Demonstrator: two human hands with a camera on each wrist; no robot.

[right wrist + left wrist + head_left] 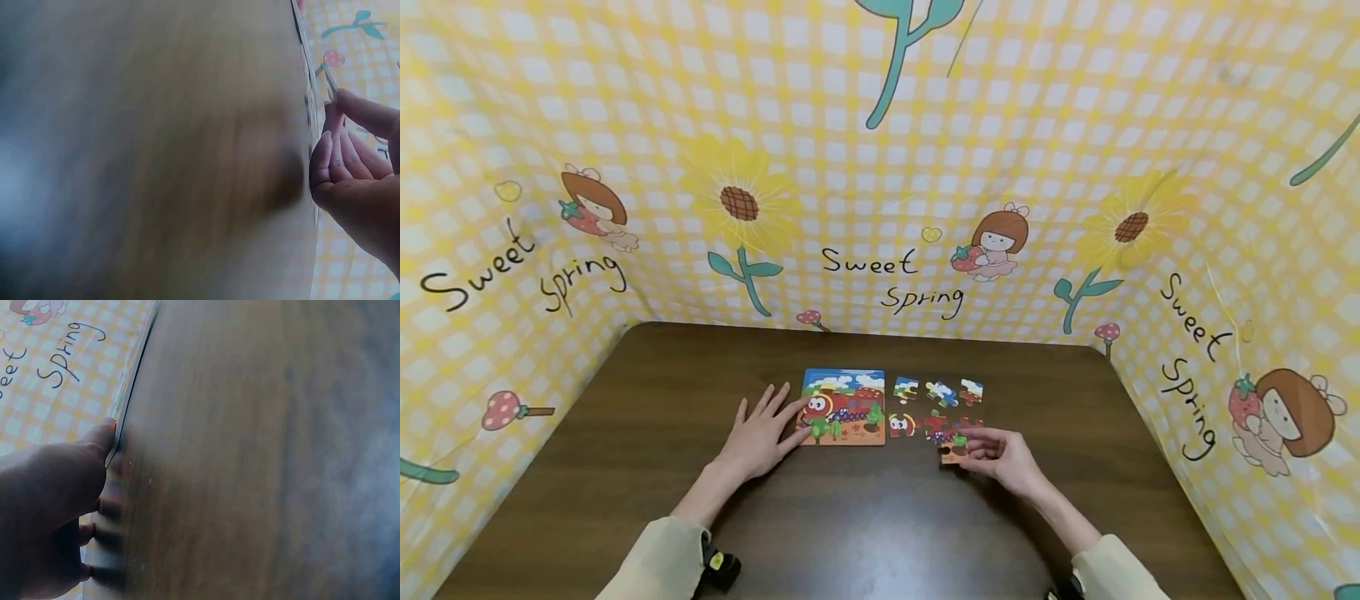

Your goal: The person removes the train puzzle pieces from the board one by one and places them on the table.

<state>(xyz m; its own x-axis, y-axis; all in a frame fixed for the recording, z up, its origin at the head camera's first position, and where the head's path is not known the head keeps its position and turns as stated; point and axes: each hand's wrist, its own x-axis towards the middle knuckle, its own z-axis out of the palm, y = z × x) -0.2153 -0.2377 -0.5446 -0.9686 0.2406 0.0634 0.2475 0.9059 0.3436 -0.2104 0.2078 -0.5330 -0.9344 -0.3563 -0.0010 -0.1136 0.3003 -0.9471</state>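
A jigsaw picture board (850, 385) with a cartoon train scene lies toward the back of the table. My left hand (758, 443) rests beside it with fingers spread, the index finger and thumb over its left edge. In the left wrist view the left hand (56, 487) is seen from the thumb side. Between thumb and fingers, my right hand (1009, 462) pinches a jigsaw piece (952, 452) showing a green bush on orange ground. The right wrist view shows that piece edge-on as a thin strip (330, 82), held at the fingertips of the right hand (359, 178).
Right of the board lie several loose pieces in two rows, among them a cloud piece (972, 392), a blue sky piece (941, 392) and one with the train's eyes (902, 425). A checked cloth (880, 325) walls in the brown table (850, 517) at the back and sides.
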